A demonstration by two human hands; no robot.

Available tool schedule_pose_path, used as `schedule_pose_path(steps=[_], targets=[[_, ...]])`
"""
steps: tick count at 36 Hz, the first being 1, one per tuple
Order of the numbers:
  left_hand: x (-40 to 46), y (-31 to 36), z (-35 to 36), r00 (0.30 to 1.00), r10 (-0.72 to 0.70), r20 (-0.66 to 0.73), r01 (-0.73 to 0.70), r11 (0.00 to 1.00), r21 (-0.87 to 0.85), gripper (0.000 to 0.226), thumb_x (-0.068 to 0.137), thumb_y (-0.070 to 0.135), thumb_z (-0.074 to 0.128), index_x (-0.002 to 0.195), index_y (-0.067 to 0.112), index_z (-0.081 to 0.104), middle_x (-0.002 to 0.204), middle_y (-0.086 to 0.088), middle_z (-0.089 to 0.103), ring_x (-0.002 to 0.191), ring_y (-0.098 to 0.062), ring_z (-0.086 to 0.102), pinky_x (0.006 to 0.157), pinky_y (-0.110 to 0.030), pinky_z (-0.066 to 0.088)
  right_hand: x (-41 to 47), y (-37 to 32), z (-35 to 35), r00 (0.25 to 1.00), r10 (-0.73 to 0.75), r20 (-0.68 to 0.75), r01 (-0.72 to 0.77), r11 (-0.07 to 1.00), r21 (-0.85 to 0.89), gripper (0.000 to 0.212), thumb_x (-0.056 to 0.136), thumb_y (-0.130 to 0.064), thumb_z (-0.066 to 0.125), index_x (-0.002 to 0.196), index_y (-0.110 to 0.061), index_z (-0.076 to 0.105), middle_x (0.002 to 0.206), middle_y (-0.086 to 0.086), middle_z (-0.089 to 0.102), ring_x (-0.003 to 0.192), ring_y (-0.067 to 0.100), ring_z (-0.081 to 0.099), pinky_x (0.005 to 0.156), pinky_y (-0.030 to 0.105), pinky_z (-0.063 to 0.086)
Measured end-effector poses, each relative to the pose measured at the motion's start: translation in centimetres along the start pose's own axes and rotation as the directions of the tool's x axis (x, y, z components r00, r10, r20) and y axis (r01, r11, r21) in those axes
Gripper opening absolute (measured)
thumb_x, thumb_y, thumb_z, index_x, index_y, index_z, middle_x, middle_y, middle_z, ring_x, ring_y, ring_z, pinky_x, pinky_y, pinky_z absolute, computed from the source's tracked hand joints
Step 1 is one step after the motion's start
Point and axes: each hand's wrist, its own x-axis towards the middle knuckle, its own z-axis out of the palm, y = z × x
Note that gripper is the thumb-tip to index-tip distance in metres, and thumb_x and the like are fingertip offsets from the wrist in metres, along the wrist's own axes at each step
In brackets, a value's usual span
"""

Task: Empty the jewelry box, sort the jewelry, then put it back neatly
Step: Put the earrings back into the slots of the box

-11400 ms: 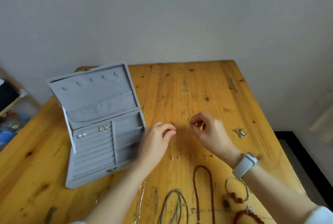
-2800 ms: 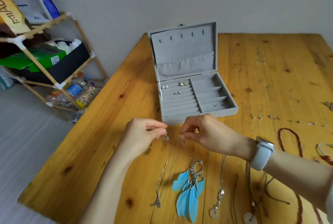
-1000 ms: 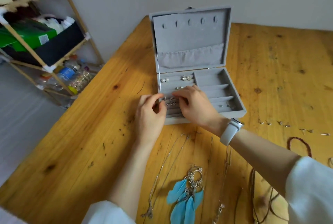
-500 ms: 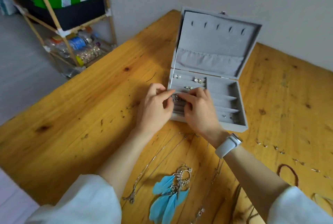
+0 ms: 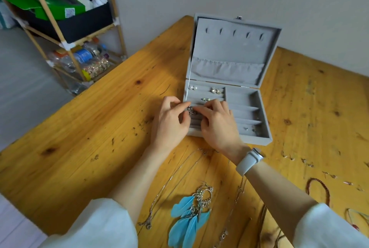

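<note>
A wooden-framed shelf unit [image 5: 60,28] with green and black bins occupies the upper left of the frame. The table [image 5: 89,128] is knotted, scuffed yellow pine plank. At frame centre, the left hand [image 5: 169,124] and right hand [image 5: 217,126] meet over the ring-roll section of the jewelry box [image 5: 229,88]; both sets of fingertips are curled together, pinching a small silver earring [image 5: 190,110] at the left edge of the rolls. The box is rectangular, lined in grey velvet, with its lid upright showing five hook slots and a gathered pocket. Two pearl studs [image 5: 193,87] and a crystal pair [image 5: 216,90] sit in the back roll, just beyond the hands. A white smartwatch [image 5: 249,160] bands the right wrist. At lower centre, blue feather earrings [image 5: 187,219] lie beside thin silver chains [image 5: 169,191]. At right, a dark red beaded strand [image 5: 319,187] lies on the wood.
</note>
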Motion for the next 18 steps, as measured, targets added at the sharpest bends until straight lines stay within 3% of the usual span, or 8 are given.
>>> schedule_pose_path(steps=[4,8,13,18], targets=[[0.0,0.2,-0.1,1.000,-0.009,0.010,0.009,1.000,0.008,0.031,0.080,0.018,0.052,0.106,0.015,0.069,0.105,-0.007,0.054,0.088,-0.022,0.058,0.075,-0.029,0.045,-0.3,0.1,-0.1,0.999,0.005,-0.040,-0.003,0.997,0.072,0.047,0.078,-0.015,0.036,0.116,-0.017,0.063,0.104,0.010,0.057,0.099,0.033,0.046,0.082,0.040,0.040],[-0.1,0.4,-0.3,1.000,-0.030,0.000,0.030,1.000,-0.005,0.031,0.082,0.014,0.053,0.109,0.013,0.068,0.106,-0.009,0.055,0.088,-0.022,0.058,0.076,-0.018,0.036,-0.7,0.2,-0.2,0.998,-0.035,-0.047,0.038,0.997,0.064,0.048,0.079,-0.023,0.030,0.109,-0.016,0.067,0.098,0.008,0.059,0.093,0.034,0.051,0.077,0.039,0.042],[0.0,0.7,-0.4,0.998,-0.063,0.013,0.063,0.998,-0.016,0.032,0.084,0.008,0.057,0.116,0.010,0.064,0.111,-0.008,0.054,0.099,-0.022,0.056,0.084,-0.014,0.032,-1.2,0.2,-1.3,0.995,0.005,-0.096,0.011,0.986,0.165,0.041,0.082,-0.019,0.037,0.113,-0.012,0.064,0.099,0.009,0.062,0.096,0.033,0.055,0.076,0.038,0.042],[0.0,2.9,0.0,0.998,-0.050,-0.047,0.053,0.997,0.065,0.035,0.077,0.015,0.051,0.108,0.009,0.066,0.112,-0.007,0.058,0.101,-0.029,0.057,0.089,-0.038,0.044,-2.6,2.2,-4.3,0.986,0.057,-0.158,-0.015,0.967,0.256,0.036,0.082,-0.015,0.041,0.107,-0.011,0.066,0.100,0.007,0.064,0.096,0.030,0.059,0.083,0.045,0.047]])
